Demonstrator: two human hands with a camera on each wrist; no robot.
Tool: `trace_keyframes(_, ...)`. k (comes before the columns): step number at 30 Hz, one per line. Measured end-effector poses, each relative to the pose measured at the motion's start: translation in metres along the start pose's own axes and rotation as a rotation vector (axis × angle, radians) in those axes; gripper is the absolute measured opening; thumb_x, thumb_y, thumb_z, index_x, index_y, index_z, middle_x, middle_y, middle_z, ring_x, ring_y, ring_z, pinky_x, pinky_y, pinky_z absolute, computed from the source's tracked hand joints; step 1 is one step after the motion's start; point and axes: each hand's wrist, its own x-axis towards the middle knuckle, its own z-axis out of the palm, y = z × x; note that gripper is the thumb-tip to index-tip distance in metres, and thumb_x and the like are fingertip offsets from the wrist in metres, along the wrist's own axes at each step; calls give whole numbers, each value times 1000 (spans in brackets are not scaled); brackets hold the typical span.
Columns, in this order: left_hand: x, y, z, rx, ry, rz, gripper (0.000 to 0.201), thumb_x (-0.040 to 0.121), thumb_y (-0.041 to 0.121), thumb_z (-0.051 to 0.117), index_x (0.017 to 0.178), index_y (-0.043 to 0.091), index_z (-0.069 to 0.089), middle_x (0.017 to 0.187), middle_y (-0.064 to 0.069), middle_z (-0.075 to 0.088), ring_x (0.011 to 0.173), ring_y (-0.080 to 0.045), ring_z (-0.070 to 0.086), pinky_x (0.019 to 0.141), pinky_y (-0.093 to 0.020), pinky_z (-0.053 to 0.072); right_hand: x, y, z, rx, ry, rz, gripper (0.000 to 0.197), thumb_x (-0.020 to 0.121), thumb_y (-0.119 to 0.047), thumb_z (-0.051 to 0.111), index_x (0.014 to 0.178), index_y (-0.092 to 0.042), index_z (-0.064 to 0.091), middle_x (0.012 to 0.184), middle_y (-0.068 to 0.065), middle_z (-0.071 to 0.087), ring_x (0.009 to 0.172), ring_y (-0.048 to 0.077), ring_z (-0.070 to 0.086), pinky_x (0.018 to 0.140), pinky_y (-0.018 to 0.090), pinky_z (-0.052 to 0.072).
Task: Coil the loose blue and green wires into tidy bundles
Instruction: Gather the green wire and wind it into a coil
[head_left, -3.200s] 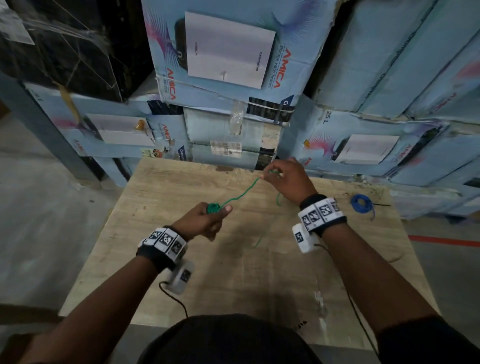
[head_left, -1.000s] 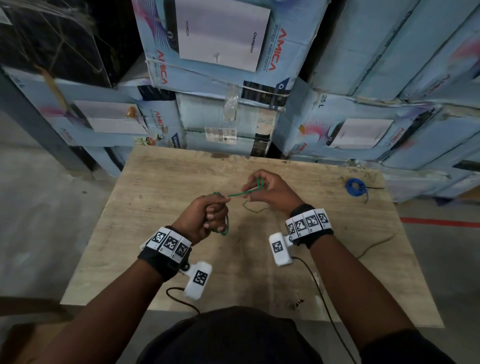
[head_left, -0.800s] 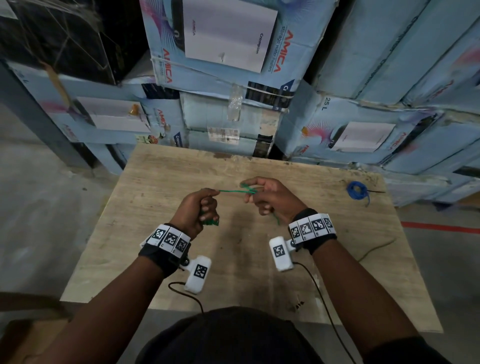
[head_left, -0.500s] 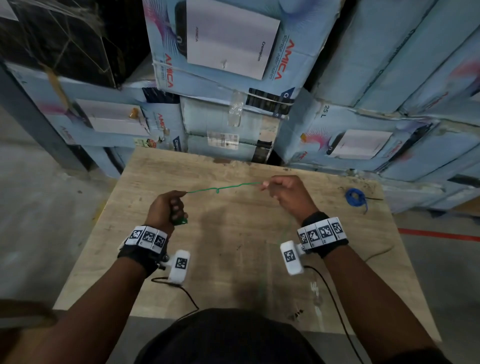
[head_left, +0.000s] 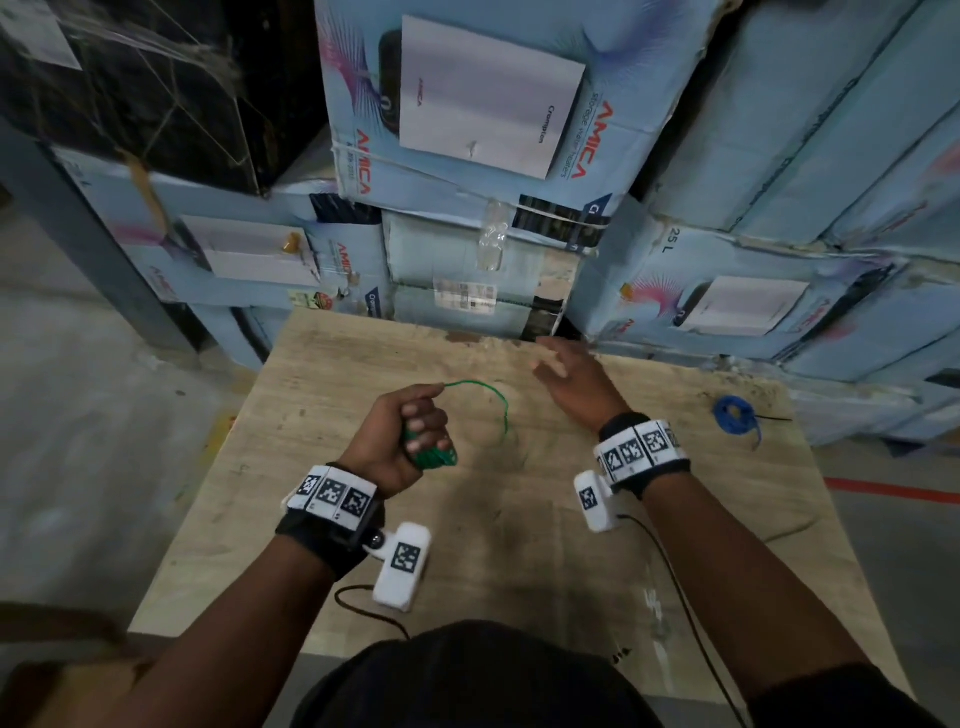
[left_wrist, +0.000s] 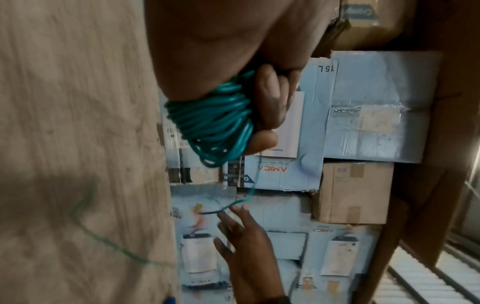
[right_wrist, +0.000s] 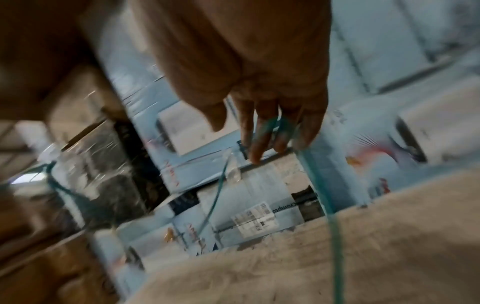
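My left hand (head_left: 410, 431) grips a coiled bundle of green wire (head_left: 434, 458) above the wooden table (head_left: 519, 571). The left wrist view shows the green coil (left_wrist: 215, 121) with fingers (left_wrist: 270, 98) curled round it. A loose green tail (head_left: 488, 391) arcs out of the fist and hangs to the right. My right hand (head_left: 563, 371) hovers near the table's far edge with its fingers straight and holds nothing. In the blurred right wrist view the green tail (right_wrist: 335, 236) passes close in front of the straight fingers (right_wrist: 255, 144). A small blue wire coil (head_left: 733, 414) lies at the table's right.
Stacked light-blue cartons (head_left: 467, 104) rise right behind the table's far edge. A thin dark cable (head_left: 787, 530) lies near the right edge. A grey post (head_left: 104, 249) stands at the left, and a red line (head_left: 883, 491) marks the floor on the right.
My right hand has let go of the green tail and opened, moving towards the far edge. The tail, stretched taut before, now curls slack from my left fist.
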Motion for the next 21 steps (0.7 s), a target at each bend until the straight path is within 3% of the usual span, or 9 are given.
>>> trace_keyframes(2,1,-4,6,-57,-42,-18,50,91,22,53,46,26,32,43,7,25,31,-11,22,52,-26,36,-16,-20,16,191,-214,-116,40,100,-16,59,140,-15,54,140,2,57,129,15,53,106,27,41)
trace_keyframes(4,2,-8,12,-87,-67,-33,50,93,22,52,46,25,34,42,7,26,31,-11,23,52,-25,37,-28,-32,32,379,-371,-154,38,97,-1,60,135,-3,57,129,5,63,119,12,60,99,22,47)
trace_keyframes(6,1,-9,15,-95,-85,-49,51,94,22,51,46,25,34,42,7,27,31,-10,24,52,-25,38,-32,-37,43,477,-362,-171,29,95,5,59,124,6,61,110,11,68,98,15,65,88,21,53)
trace_keyframes(8,0,-7,16,-101,-115,-73,50,94,22,52,47,25,35,42,8,28,31,-9,25,52,-25,39,-34,-38,46,531,-300,-164,20,98,0,57,115,6,66,86,9,68,70,13,60,66,21,53)
trace_keyframes(10,-2,-4,16,-104,-165,-103,50,95,23,52,48,25,35,44,8,28,31,-10,27,53,-25,39,-33,-37,40,592,-254,-105,18,101,-8,56,110,1,69,75,3,62,52,10,44,47,22,39)
trace_keyframes(11,-3,-4,18,-99,-199,-122,50,96,24,50,48,25,36,44,8,26,31,-10,27,53,-25,39,-32,-37,36,640,-231,-81,18,101,-10,56,110,0,69,74,2,61,49,10,37,44,20,32)
trace_keyframes(15,-10,-15,39,-26,-398,-179,54,101,28,45,47,25,36,45,7,24,33,-11,19,52,-27,39,-25,-35,30,747,-113,-56,21,102,-15,56,112,-4,70,68,1,56,47,10,28,43,19,21)
trace_keyframes(18,-8,-13,50,-124,-451,-125,54,103,31,42,49,22,42,46,5,32,35,-11,23,56,-26,43,-31,-40,45,645,-60,-90,18,98,-24,58,95,-23,76,69,-2,59,56,15,43,52,26,35)
trace_keyframes(21,-2,3,56,-244,-402,29,43,104,33,37,68,17,53,62,4,47,48,-10,39,74,-27,48,-46,-40,61,401,-123,-154,25,90,-21,51,73,-19,69,66,-2,63,61,4,56,70,25,42)
